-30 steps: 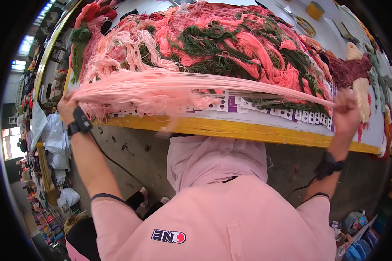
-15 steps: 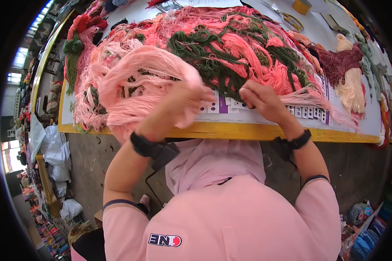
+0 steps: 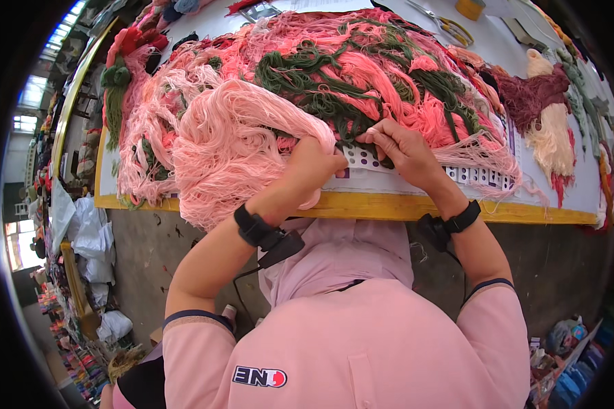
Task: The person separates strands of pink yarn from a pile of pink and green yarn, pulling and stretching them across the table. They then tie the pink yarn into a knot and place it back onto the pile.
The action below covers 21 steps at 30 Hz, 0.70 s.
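Note:
A bulky pale pink yarn skein (image 3: 235, 157) spreads over the left front of the table, its lower part hanging over the edge. My left hand (image 3: 312, 165) is closed around the skein's right end, fingers curled inward. Close by on the right, my right hand (image 3: 404, 151) has thumb and fingers pinched together beside dark green yarn (image 3: 351, 112). Whatever thin thing lies in that pinch is too small to make out. Under and between the hands shows a white card strip (image 3: 363, 158) with rows of dark dots.
A large heap of coral-pink yarn (image 3: 361, 71) covers the table behind my hands. Yellow-handled scissors (image 3: 450, 28) and a roll of tape (image 3: 469, 8) lie at the back right. Maroon yarn (image 3: 535, 92) and cream yarn (image 3: 552, 136) hang at the right. A yellow edge (image 3: 389, 206) borders the table front.
The pale pink skein has settled from a raised loop into a fuller, lower bundle. My left hand, blurred before, has moved right and slightly down. My right hand shifted slightly, still pinched.

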Each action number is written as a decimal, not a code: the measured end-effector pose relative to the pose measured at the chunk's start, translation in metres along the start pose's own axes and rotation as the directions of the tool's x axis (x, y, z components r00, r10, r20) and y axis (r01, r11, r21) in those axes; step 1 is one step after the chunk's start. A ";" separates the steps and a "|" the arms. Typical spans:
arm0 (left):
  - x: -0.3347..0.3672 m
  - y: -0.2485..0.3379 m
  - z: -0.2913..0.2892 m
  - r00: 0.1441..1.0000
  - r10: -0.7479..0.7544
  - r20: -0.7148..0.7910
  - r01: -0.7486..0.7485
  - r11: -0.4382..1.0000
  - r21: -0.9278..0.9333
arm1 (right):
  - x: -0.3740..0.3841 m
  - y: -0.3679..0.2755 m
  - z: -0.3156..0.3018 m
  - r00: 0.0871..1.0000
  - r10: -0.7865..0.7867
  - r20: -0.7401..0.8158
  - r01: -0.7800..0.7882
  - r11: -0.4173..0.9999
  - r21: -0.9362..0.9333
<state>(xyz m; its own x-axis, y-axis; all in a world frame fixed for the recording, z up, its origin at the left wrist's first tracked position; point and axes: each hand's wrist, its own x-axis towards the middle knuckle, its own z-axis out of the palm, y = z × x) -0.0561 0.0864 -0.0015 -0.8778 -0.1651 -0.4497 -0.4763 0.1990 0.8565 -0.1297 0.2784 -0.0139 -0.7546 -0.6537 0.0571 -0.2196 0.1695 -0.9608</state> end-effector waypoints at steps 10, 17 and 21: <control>-0.007 -0.003 -0.021 0.979 -0.076 0.187 0.141 0.921 -0.364 | 0.008 -0.019 0.011 0.951 0.076 0.298 -0.007 0.974 -0.228; 0.000 -0.015 -0.028 0.965 -0.060 0.255 0.140 0.941 -0.308 | 0.027 -0.015 0.019 0.913 -0.008 0.407 0.231 0.834 -0.501; 0.003 -0.014 -0.032 0.947 -0.065 0.314 0.184 0.912 -0.367 | 0.035 -0.029 0.024 0.913 0.004 0.408 0.285 0.709 -0.645</control>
<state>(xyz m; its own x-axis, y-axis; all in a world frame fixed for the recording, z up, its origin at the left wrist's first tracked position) -0.0507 0.0519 -0.0064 -0.8168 0.1344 -0.5611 -0.5769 -0.2035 0.7911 -0.1354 0.2328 0.0095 -0.4379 -0.8969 -0.0620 -0.7696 0.4096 -0.4899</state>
